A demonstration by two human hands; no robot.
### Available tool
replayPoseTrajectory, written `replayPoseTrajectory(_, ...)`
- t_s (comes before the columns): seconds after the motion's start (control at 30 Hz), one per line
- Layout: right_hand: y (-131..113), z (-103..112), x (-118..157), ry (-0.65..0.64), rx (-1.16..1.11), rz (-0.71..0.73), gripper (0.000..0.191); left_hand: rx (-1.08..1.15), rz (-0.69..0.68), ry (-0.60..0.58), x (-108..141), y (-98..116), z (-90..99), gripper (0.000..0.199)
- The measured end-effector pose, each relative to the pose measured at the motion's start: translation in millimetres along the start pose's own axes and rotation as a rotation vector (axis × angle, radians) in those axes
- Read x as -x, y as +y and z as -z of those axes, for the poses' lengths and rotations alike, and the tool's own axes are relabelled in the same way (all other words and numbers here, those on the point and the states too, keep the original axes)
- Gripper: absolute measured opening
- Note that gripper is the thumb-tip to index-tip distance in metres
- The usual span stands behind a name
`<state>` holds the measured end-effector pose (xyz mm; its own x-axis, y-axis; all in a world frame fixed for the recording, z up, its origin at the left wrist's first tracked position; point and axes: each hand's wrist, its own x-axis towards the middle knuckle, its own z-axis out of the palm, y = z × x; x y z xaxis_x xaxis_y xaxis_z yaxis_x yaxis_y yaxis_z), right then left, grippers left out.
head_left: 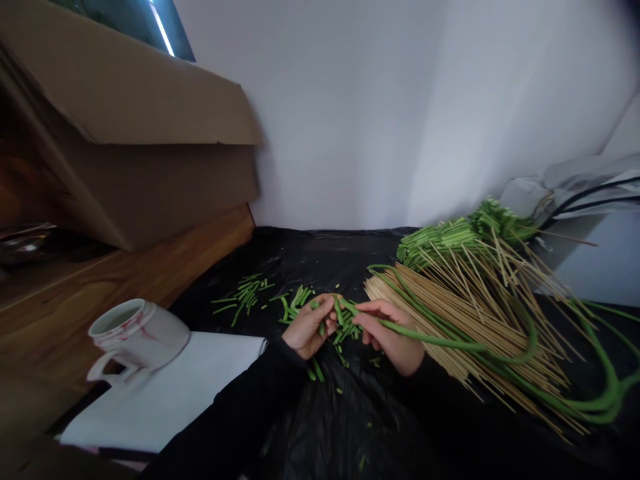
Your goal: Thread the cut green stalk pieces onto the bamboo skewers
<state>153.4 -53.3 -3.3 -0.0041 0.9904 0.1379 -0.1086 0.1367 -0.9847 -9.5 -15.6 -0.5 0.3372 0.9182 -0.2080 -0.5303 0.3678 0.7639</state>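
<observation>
My left hand (311, 328) is closed around short green garlic scape pieces, their ends showing between the fingers and thumb. My right hand (393, 333) pinches a long garlic scape (450, 343) near its tip, which meets the left fingertips. From there the stem runs right and loops over a spread of thin bamboo skewers (480, 313). Below and behind both hands lie loose cut garlic scape pieces (347, 328) on black plastic sheeting (320, 257). Whether a skewer is in the left hand cannot be made out.
Skewered garlic scape pieces (440, 241) are stacked at the back right, beside a clear plastic bag (585, 180). More cut pieces (245, 293) lie left. A white mug (160, 337) stands on a pale flat item (210, 373). Behind it rises a large cardboard box (175, 180); a white wall (340, 120) closes the back.
</observation>
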Motion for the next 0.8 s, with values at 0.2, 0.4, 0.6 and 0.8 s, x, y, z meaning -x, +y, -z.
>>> replayPoseTrajectory(0.2,10,7,-10,-0.038,-0.291,-0.174,0.028,0.134,0.007,0.150,1,21,3.6,0.008)
replayPoseTrajectory(0.4,10,8,-11,-0.090,-0.363,-0.231,0.027,-0.215,-0.012,-0.023,7,16,-1.4,0.024)
replayPoseTrajectory(0.6,6,9,-11,-0.132,-0.331,-0.242,0.024,-0.629,0.010,-0.149,10,5,-0.5,0.030)
replayPoseTrajectory(0.8,4,14,-16,-0.090,-0.434,-0.301,0.027,-0.601,0.084,-0.199,11,5,-0.7,0.033)
